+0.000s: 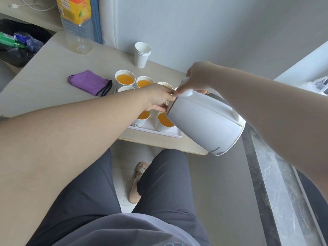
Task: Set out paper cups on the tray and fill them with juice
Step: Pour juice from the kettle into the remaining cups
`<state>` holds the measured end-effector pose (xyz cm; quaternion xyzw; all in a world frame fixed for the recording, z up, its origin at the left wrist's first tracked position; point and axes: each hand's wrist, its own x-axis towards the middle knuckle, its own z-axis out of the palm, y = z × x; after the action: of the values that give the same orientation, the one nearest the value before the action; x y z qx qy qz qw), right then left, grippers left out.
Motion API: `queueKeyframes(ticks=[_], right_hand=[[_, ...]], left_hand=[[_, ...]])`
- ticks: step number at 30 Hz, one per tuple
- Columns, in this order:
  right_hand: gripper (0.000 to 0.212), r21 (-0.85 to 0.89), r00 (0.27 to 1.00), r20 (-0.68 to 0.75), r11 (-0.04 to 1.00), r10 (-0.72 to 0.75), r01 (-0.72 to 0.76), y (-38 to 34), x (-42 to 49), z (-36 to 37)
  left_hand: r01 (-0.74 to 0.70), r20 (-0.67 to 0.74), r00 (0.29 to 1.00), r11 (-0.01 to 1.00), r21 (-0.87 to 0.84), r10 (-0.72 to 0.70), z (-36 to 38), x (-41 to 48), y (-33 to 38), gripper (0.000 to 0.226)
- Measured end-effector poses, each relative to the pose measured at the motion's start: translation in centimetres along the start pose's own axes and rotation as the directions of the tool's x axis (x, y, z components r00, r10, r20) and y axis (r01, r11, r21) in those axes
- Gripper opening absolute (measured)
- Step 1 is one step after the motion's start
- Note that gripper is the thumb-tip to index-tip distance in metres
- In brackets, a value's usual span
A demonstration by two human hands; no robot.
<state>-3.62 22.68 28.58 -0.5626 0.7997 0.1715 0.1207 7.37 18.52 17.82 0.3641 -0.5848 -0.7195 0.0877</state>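
right hand (198, 77) grips tilted kettle (204, 121) over tray (170, 133) by table (53, 68) edge; left hand (156, 96) alongside, hold unclear.

At frame centre, the right hand (198, 77) grips the handle of the tilted white kettle (204, 121) above juice-filled paper cups (124, 79) on the tray (170, 133); the left hand (157, 97) touches the kettle's mouth.

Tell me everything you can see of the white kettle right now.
The white kettle looks like smooth plastic, with a loop handle and small print near its base. It is lifted and tipped steeply, mouth down over a juice-filled cup on the tray, base toward the camera. The right hand grips the handle's top; the left hand touches its mouth rim.
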Motion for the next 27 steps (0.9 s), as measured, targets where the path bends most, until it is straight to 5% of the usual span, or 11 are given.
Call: queueKeyframes(ticks=[27], right_hand=[[0.051,-0.022,1.0,-0.009,1.0,0.007,-0.008,0.0,-0.46,-0.23]], left_hand=[[0.008,0.002,1.0,1.0,-0.007,-0.008,0.02,-0.12,0.36,0.033]])
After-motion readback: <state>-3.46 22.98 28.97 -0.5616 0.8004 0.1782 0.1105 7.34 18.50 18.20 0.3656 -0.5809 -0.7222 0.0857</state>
